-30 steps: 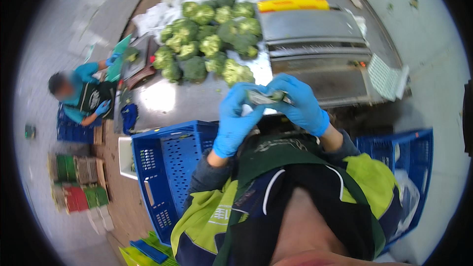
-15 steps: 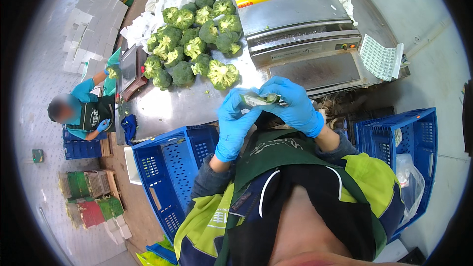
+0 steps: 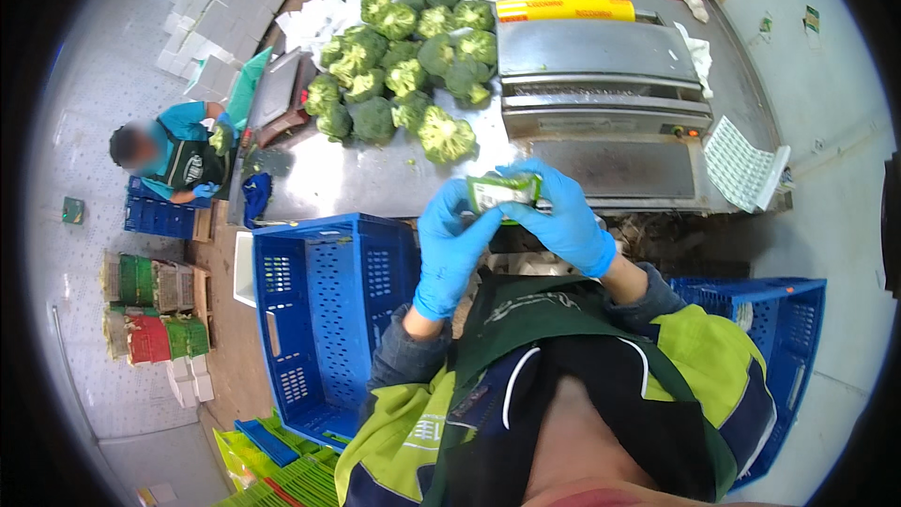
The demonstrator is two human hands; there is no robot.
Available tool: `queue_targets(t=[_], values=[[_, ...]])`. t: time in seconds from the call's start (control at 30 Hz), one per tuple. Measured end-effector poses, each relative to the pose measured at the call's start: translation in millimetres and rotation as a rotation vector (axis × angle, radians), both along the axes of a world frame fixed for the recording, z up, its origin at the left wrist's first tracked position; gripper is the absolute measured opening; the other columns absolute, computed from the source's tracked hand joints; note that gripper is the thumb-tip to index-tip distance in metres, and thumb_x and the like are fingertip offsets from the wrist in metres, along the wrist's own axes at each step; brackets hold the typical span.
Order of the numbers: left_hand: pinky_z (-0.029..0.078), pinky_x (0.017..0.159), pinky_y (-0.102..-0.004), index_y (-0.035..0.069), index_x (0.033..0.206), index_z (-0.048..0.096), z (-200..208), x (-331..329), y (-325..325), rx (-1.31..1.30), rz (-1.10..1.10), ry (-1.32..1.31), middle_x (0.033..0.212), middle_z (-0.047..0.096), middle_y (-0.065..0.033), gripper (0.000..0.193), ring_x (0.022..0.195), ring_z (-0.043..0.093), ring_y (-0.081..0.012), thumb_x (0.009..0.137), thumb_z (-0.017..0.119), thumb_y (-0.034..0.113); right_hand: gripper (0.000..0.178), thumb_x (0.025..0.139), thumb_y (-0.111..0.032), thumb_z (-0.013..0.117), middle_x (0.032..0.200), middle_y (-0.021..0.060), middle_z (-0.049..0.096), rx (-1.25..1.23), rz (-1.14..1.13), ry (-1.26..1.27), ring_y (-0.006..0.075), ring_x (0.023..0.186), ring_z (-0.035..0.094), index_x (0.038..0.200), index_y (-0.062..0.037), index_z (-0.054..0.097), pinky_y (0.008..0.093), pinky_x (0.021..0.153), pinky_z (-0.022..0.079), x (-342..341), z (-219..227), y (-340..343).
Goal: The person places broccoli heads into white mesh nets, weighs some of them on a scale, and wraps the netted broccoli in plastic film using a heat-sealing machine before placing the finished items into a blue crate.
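Both my hands wear blue gloves and hold a wrapped broccoli head with a white label, above the near edge of the steel table. My left hand grips it from the left and below. My right hand covers it from the right. A heap of loose broccoli heads lies on the table beyond my hands. A steel wrapping machine with a yellow film roll stands to the right of the heap.
A blue plastic crate stands below the table at my left, another blue crate at my right. A person in a teal shirt crouches at far left by a blue crate. Green and red stacked trays sit on the floor.
The view has shifted a little. My hands have stayed together on the wrapped broccoli, turning it so its white label shows.
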State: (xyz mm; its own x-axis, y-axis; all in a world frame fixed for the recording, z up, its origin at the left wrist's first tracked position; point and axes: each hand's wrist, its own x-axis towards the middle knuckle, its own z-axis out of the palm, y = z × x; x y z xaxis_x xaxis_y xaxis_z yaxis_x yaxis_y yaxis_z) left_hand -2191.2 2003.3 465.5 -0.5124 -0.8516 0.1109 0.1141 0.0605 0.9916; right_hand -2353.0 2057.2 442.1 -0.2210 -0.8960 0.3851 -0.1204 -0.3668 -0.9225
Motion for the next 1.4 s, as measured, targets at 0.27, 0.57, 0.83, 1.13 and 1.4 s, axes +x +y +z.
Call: queue_targets(t=[0.27, 0.57, 0.83, 1.13, 1.4], values=[[0.049, 0.083, -0.0238, 0.001, 0.109, 0.062, 4, 10, 9, 0.079, -0.142, 0.039, 0.104, 0.065, -0.0028, 0.024, 0.094, 0.06, -0.009, 0.086, 0.064, -0.008, 0.031, 0.082, -0.003, 0.075, 0.105, 0.0071, 0.065, -0.07, -0.091, -0.004, 0.0137, 0.095, 0.062, 0.111, 0.0001, 0.063, 0.0283, 0.082, 0.05, 13, 13, 27], [0.048, 0.092, -0.0273, 0.0, 0.107, 0.063, -6, 7, -1, 0.068, -0.546, 0.178, 0.111, 0.06, -0.0034, 0.027, 0.103, 0.058, -0.0117, 0.084, 0.063, -0.011, 0.028, 0.081, -0.011, 0.077, 0.096, 0.007, 0.066, -0.005, -0.407, 0.112, 0.0182, 0.086, 0.065, 0.107, -0.0058, 0.067, 0.0307, 0.075, 0.05, 37, 17, 72], [0.046, 0.1, -0.0309, 0.001, 0.115, 0.059, 12, 2, 3, -0.011, -0.871, 0.229, 0.117, 0.06, -0.008, 0.038, 0.111, 0.058, -0.0169, 0.08, 0.066, -0.012, 0.03, 0.077, -0.013, 0.078, 0.097, 0.0093, 0.065, -0.011, -0.775, 0.406, 0.0281, 0.085, 0.065, 0.104, -0.0079, 0.066, 0.0344, 0.075, 0.052, 74, 37, 116], [0.05, 0.083, -0.0272, 0.001, 0.105, 0.066, 33, 1, 31, -0.175, -1.11, 0.324, 0.105, 0.064, -0.009, 0.035, 0.095, 0.062, -0.0161, 0.073, 0.075, -0.009, 0.029, 0.076, -0.012, 0.076, 0.101, 0.0084, 0.065, 0.039, -0.91, 0.59, 0.029, 0.086, 0.065, 0.105, -0.0116, 0.068, 0.035, 0.071, 0.053, 117, 74, 174], [0.049, 0.077, -0.029, 0.004, 0.105, 0.068, 73, -23, 63, -0.517, -1.103, 0.391, 0.101, 0.065, -0.0101, 0.045, 0.09, 0.062, -0.0192, 0.064, 0.086, 0.004, 0.034, 0.071, -0.01, 0.079, 0.097, 0.0105, 0.065, -0.126, -0.871, 0.606, 0.0289, 0.084, 0.064, 0.104, -0.0081, 0.068, 0.0356, 0.07, 0.052, 91, 83, 219]])
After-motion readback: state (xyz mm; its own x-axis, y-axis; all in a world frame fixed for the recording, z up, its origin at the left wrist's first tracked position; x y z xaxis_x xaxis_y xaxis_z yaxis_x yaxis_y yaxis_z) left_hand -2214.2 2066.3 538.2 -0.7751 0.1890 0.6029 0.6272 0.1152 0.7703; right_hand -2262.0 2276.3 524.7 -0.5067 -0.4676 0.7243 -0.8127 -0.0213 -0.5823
